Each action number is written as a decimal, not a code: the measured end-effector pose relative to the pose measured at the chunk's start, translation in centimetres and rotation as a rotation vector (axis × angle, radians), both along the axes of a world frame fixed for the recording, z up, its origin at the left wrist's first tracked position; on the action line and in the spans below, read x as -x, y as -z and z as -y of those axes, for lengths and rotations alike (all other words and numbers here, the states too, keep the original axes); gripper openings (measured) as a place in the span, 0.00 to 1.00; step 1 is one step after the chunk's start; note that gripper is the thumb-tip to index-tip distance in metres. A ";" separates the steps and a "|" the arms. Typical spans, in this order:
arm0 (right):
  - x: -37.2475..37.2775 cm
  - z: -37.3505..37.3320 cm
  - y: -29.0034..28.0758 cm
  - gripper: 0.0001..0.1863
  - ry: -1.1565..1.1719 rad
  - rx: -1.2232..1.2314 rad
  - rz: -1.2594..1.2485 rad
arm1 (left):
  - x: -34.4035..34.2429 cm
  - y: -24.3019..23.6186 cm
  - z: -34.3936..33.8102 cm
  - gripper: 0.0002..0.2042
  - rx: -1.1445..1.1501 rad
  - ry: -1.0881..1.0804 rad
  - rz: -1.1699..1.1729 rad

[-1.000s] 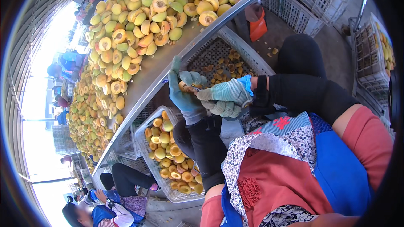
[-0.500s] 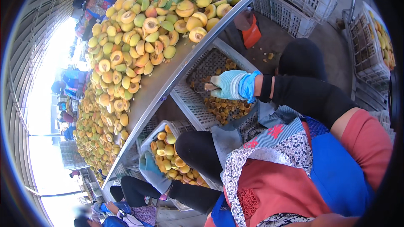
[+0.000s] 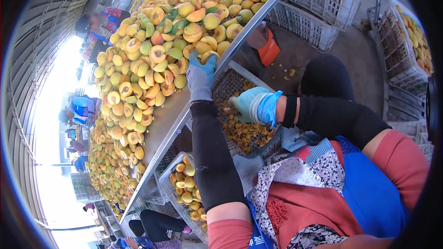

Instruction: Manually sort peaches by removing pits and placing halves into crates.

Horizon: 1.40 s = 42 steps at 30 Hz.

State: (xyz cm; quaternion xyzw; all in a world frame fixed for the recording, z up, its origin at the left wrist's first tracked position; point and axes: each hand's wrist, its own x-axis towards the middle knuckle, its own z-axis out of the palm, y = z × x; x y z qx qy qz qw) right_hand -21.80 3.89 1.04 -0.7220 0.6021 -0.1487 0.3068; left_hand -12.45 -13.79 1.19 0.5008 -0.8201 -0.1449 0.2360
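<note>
My left hand, in a grey glove with blue fingers, reaches over the metal table edge into a heap of halved yellow peaches. Its fingers close round a peach half at the near edge of the pile. My right hand, in a pale green striped glove with a blue cuff, is closed above a white crate holding brown-orange pits and scraps. A small wooden-looking end of a tool pokes from its fingers; the rest is hidden.
A crate of peach halves stands below the table's metal rim, left of my legs. White crates are stacked at the upper right, near an orange-edged container. Another full crate stands far right. Other people sit along the table.
My left hand has moved from over the crate of peach halves up to the pile and taken hold of a half. My right hand has shifted slightly down and right.
</note>
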 end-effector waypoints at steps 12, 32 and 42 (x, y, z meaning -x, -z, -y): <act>-1.6 1.2 -1.6 0.18 0.172 0.443 0.450 | -7.9 -2.6 -8.1 0.18 -0.258 0.104 -1.125; -10.1 0.7 2.1 0.17 -0.040 0.133 0.567 | -11.8 -1.4 -14.0 0.17 -0.439 -0.214 -1.619; -9.5 -0.1 0.1 0.24 -0.118 -0.742 0.968 | -14.4 -0.2 -13.4 0.18 -0.615 0.059 -1.569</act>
